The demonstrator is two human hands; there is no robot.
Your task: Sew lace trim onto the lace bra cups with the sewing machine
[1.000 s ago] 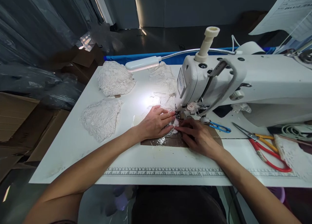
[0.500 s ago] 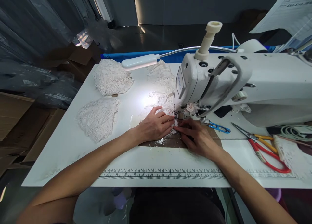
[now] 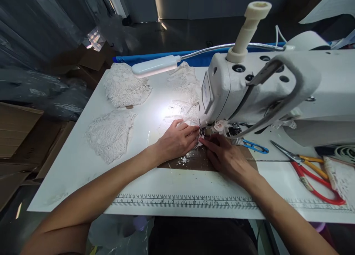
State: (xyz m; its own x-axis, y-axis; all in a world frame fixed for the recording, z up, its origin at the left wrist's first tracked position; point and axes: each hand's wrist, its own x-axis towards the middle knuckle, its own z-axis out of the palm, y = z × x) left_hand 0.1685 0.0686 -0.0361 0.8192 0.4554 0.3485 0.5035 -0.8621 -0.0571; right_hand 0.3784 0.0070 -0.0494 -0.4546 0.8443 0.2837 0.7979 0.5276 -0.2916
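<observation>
Pressing white lace point(image 3: 198, 144) onto counter point(image 3: 69, 173) beside presser foot point(image 3: 206, 132) with left hand point(image 3: 177, 140), fingers flat and close together — probably against slippage. Steadying near edge with right hand point(image 3: 226, 155), index extended; can't tell if pinching. Seeing less lace exposed than a second ago — and machine head point(image 3: 220, 88) larger.

And the centre is flooded with hard white light, thrown by the lamp point(image 3: 155, 66) over the tabletop point(image 3: 160, 105), where one patch is all but burnt out and the lace point(image 3: 183, 108) beside it is bleached. Glints are scattered across the brown sheet point(image 3: 194, 164). The upper left is swallowed by gloom; the sewing machine point(image 3: 222, 90) is stretched toward the right edge, its underside shaded.
</observation>
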